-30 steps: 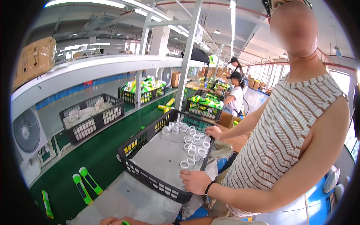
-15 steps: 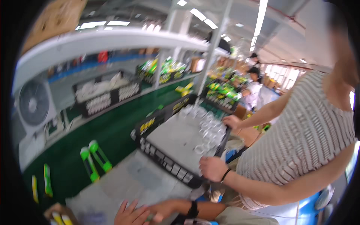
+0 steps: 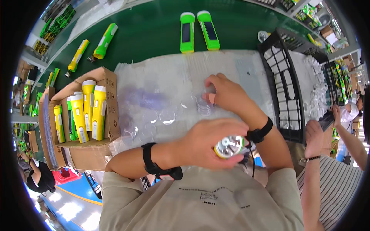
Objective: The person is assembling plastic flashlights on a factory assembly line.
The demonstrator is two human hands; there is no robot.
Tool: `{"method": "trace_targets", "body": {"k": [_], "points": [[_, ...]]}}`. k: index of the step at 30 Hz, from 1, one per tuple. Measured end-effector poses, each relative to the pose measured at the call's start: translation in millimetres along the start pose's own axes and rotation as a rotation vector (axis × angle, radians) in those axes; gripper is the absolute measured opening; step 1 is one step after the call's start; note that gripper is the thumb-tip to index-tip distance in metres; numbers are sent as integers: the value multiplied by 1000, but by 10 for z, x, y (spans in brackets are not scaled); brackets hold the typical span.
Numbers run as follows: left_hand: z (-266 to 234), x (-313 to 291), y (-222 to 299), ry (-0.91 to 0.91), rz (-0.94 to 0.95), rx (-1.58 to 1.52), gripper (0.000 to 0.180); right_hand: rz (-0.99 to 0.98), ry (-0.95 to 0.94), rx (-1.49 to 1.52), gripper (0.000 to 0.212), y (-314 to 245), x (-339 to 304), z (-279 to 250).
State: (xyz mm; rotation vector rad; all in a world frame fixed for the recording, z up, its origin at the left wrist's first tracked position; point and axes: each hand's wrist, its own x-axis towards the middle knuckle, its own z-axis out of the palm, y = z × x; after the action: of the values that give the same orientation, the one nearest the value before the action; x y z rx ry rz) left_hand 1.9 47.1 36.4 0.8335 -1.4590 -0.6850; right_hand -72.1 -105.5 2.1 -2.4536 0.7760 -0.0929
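My left hand (image 3: 210,143) is closed round a flashlight (image 3: 229,146), close in front of my chest. Its round silver reflector faces up with a bulb in the middle; its body is hidden by my fingers. Across the table, my right hand (image 3: 225,92) has thumb and fingers curled at a small stack of clear round lenses (image 3: 204,106), gripping its edge. Loose clear discs (image 3: 168,116) lie to the left on the plastic-covered work surface (image 3: 162,73), beside a bluish row of stacked lenses (image 3: 148,99).
A cardboard box (image 3: 110,104) of yellow and green flashlights stands at left. Two green flashlights (image 3: 208,30) lie on the green belt (image 3: 150,36) beyond. At right is a black crate (image 3: 285,88) of clear rings (image 3: 319,96), with a co-worker's hand (image 3: 314,133) at its near side.
My view has swung from the co-worker at right down to my own work surface. A flashlight now shows in my left hand, and my right hand is at the lens stack.
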Motion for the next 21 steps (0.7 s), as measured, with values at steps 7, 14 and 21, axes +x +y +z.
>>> {"method": "trace_targets", "body": {"k": [7,14,21], "points": [[-115,62,-107,-51,-102,-186,51,136,-238,352,22,209,75,-216],[-23,88,-57,-122,115,-34,58,231,-3,604,28,79,-294,-665],[-45,128,123,-230,-122,124,64,205,-281,1016,27,-279,-1052,-1081]]}}
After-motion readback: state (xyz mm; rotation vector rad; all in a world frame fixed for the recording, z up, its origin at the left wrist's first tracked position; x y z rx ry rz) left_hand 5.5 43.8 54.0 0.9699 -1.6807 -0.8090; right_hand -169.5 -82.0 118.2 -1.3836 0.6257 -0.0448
